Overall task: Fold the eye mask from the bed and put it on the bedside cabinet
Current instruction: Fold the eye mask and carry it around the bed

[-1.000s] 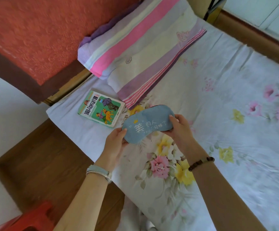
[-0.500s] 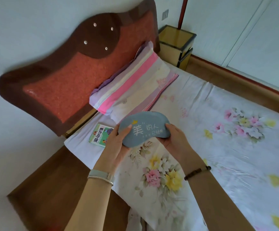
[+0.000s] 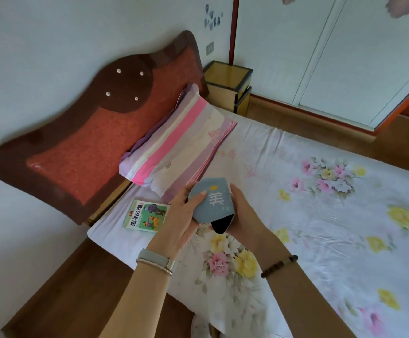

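The grey-blue eye mask (image 3: 212,201) is doubled over in half, its white character facing up and a black corner of its underside poking out below. Both hands hold it in the air above the flowered bed sheet (image 3: 320,215). My left hand (image 3: 182,217) grips its left side with the thumb on top. My right hand (image 3: 243,212) cups its right side. The yellow bedside cabinet (image 3: 227,86) with dark edges stands at the far side of the bed, beside the headboard, well beyond the hands.
A striped pink and purple pillow (image 3: 181,140) lies against the red-brown headboard (image 3: 96,132). A green booklet (image 3: 146,215) rests on the sheet left of my hands. Wooden floor runs along the bed's near left side, white wardrobe doors (image 3: 345,57) at the back.
The mask went from spread flat between my hands to folded in half. My hands came closer together. The view tilted up, bringing the cabinet and wardrobe into sight.
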Available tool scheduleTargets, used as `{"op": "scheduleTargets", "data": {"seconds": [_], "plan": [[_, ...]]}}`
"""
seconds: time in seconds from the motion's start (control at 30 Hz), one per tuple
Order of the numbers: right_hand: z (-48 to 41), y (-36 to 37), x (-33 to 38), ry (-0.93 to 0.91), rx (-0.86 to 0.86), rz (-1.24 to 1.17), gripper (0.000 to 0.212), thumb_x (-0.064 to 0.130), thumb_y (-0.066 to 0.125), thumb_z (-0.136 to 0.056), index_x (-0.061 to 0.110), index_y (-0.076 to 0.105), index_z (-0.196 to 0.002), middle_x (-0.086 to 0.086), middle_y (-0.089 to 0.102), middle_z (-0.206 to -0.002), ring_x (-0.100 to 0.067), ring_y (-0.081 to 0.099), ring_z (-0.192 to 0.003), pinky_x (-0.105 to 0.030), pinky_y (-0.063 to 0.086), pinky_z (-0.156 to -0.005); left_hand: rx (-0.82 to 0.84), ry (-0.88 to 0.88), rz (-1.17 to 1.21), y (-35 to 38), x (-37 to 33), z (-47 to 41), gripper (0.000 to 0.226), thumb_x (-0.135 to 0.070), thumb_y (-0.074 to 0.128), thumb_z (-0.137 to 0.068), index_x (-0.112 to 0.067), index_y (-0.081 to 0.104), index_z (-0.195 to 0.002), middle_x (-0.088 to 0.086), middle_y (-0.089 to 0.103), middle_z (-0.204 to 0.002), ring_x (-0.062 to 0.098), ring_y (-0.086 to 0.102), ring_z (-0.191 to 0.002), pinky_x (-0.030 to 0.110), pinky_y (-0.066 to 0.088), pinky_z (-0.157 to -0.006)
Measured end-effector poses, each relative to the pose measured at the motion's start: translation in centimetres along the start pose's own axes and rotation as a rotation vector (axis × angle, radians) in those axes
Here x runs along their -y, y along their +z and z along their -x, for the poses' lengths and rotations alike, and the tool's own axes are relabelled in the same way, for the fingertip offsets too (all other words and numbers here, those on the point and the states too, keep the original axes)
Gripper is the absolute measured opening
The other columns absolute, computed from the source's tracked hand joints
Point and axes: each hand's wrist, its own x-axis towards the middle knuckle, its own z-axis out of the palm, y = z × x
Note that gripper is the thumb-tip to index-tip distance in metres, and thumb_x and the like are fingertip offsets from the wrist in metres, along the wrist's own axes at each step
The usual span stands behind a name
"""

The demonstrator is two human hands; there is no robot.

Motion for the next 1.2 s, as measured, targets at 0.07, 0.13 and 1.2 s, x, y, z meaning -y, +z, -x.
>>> {"op": "scheduleTargets", "data": {"seconds": [0.07, 0.13, 1.2], "plan": [[0.2, -0.1, -0.4, 0.010, 0.036, -0.079, 0.058, 0.044, 0.038, -0.101, -0.001, 0.050, -0.136, -0.015, 0.067, -0.108, -0.036, 0.063, -0.104, -0.048, 0.051, -0.091, 0.013, 0.014, -0.074, 0.6, 0.3, 0.4, 0.017, -0.004, 0.060, -0.091, -0.012, 0.059, -0.106, 0.010, 0.067, -0.105, 0.015, 0.074, -0.078, 0.028, 0.059, -0.062], [0.2, -0.7, -0.8, -0.029, 0.066, -0.086, 0.059, 0.047, 0.041, -0.096, 0.001, 0.058, -0.129, -0.015, 0.070, -0.113, -0.034, 0.067, -0.107, -0.048, 0.055, -0.092, 0.008, 0.066, -0.288, 0.8, 0.6, 0.7, 0.018, -0.008, 0.062, -0.091, -0.019, 0.058, -0.105, 0.008, 0.065, -0.107, 0.013, 0.071, -0.081, 0.025, 0.058, -0.063], [0.8, -2.4, -1.3, -0.392, -0.226, 0.111, 0.028, 0.020, 0.053, -0.100, 0.008, 0.067, -0.120, -0.008, 0.074, -0.106, -0.019, 0.073, -0.086, -0.031, 0.059, -0.073, 0.056, -0.130, -0.245, -2.7, 1.1, -1.5, 0.027, -0.028, 0.072, -0.081, -0.008, 0.071, -0.099, 0.011, 0.077, -0.090, 0.023, 0.075, -0.080, 0.033, 0.061, -0.064]]}}
